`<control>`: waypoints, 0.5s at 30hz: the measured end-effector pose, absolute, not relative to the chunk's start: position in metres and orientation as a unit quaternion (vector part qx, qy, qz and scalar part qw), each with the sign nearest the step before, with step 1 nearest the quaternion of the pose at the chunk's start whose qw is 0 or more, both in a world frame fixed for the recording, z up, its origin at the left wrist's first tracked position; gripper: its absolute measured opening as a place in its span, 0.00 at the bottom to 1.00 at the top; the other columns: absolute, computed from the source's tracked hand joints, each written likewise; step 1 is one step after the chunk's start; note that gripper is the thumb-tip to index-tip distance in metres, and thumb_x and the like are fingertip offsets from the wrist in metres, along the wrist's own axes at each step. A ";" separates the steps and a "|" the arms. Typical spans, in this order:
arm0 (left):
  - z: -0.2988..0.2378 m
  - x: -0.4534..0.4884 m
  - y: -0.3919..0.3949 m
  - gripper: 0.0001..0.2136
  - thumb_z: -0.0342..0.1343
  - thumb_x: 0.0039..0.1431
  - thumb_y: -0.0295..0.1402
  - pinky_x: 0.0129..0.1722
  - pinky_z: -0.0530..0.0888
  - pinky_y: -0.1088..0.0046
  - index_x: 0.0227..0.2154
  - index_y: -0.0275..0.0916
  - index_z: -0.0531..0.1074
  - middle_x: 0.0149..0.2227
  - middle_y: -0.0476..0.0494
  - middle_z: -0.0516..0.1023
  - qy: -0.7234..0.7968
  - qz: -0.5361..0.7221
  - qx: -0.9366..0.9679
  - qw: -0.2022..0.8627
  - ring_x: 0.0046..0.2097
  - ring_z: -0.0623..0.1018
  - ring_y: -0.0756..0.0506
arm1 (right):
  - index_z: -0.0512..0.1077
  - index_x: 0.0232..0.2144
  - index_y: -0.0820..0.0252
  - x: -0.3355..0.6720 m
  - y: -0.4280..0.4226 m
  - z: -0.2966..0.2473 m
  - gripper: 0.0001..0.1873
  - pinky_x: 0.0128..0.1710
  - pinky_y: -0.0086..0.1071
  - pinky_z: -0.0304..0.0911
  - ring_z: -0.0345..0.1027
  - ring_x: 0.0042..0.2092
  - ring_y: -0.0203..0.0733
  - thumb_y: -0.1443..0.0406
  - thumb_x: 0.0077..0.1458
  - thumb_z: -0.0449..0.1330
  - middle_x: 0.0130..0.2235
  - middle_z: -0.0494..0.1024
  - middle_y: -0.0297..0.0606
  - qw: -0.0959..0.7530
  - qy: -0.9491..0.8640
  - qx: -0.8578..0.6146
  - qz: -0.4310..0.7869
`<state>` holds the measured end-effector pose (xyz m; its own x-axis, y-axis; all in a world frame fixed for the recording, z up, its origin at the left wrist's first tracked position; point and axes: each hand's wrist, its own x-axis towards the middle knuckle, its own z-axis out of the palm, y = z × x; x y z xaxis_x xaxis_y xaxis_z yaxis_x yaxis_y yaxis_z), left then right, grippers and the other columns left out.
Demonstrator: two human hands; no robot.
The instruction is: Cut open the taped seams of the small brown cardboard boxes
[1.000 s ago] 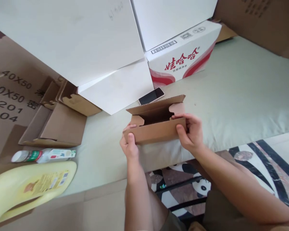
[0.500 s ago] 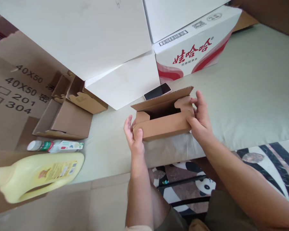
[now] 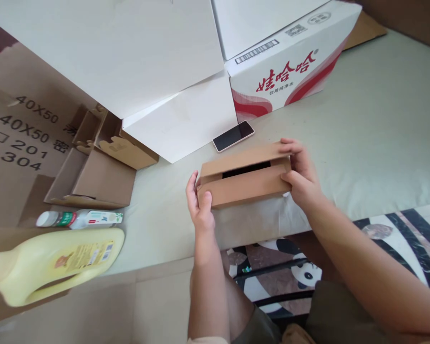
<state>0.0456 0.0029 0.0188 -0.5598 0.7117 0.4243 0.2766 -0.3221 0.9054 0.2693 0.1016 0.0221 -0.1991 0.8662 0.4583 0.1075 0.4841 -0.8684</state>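
Note:
A small brown cardboard box (image 3: 248,188) is held between my two hands at the near edge of the cloth-covered surface. Its top flap (image 3: 241,156) leans inward over the opening, leaving a dark gap along the front. My left hand (image 3: 201,205) grips the box's left end, thumb on the front wall and fingers behind. At the other end, my right hand (image 3: 300,174) is closed on the box, with its thumb at the front corner and its fingers on the flap's right end. A phone (image 3: 233,136) lies flat just behind the box, dark screen up.
White cartons (image 3: 186,114) and a red-and-white water carton (image 3: 282,81) stand behind. On the left are opened brown boxes (image 3: 105,177), a clear bottle (image 3: 82,218) lying down and a yellow jug (image 3: 60,260) on its side. Panda-patterned floor (image 3: 306,274) shows below the edge.
The raised flap has tipped forward over the box's opening and now hides the side tabs. My right hand's fingers have shifted onto the flap; my left hand keeps its hold.

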 end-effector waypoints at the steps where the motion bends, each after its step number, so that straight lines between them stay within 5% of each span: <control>1: 0.018 0.045 0.003 0.24 0.59 0.60 0.44 0.64 0.65 0.60 0.58 0.46 0.70 0.63 0.40 0.69 0.561 0.681 0.445 0.156 0.66 0.67 0.39 | 0.70 0.47 0.50 0.269 0.100 0.023 0.23 0.64 0.56 0.59 0.56 0.67 0.54 0.71 0.49 0.52 0.64 0.63 0.36 0.525 -0.682 -0.361 0.360; 5: 0.019 0.041 0.003 0.13 0.57 0.62 0.40 0.67 0.59 0.57 0.46 0.44 0.80 0.61 0.42 0.72 0.566 0.657 0.477 0.141 0.65 0.67 0.39 | 0.71 0.36 0.52 0.268 0.095 0.026 0.14 0.67 0.57 0.52 0.51 0.69 0.54 0.72 0.49 0.52 0.64 0.63 0.35 0.531 -0.666 -0.371 0.371; 12: 0.024 0.024 0.005 0.11 0.55 0.57 0.37 0.66 0.60 0.55 0.38 0.41 0.81 0.57 0.41 0.76 0.593 0.680 0.402 0.154 0.63 0.70 0.38 | 0.62 0.60 0.46 0.269 0.100 0.006 0.25 0.66 0.55 0.55 0.52 0.70 0.52 0.60 0.61 0.52 0.71 0.56 0.38 0.556 -0.616 -0.343 0.441; 15: 0.018 0.009 0.003 0.11 0.54 0.55 0.37 0.62 0.64 0.57 0.35 0.41 0.79 0.53 0.43 0.78 0.567 0.752 0.284 0.181 0.61 0.72 0.39 | 0.63 0.60 0.46 0.267 0.101 -0.002 0.22 0.65 0.54 0.57 0.59 0.67 0.51 0.56 0.65 0.50 0.67 0.64 0.39 0.521 -0.596 -0.346 0.504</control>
<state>0.0088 0.0029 0.0176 -0.7736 0.5934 0.2223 0.0505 -0.2919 0.9551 0.2668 0.1006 -0.0019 -0.2169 0.9375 0.2721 -0.1129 0.2527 -0.9609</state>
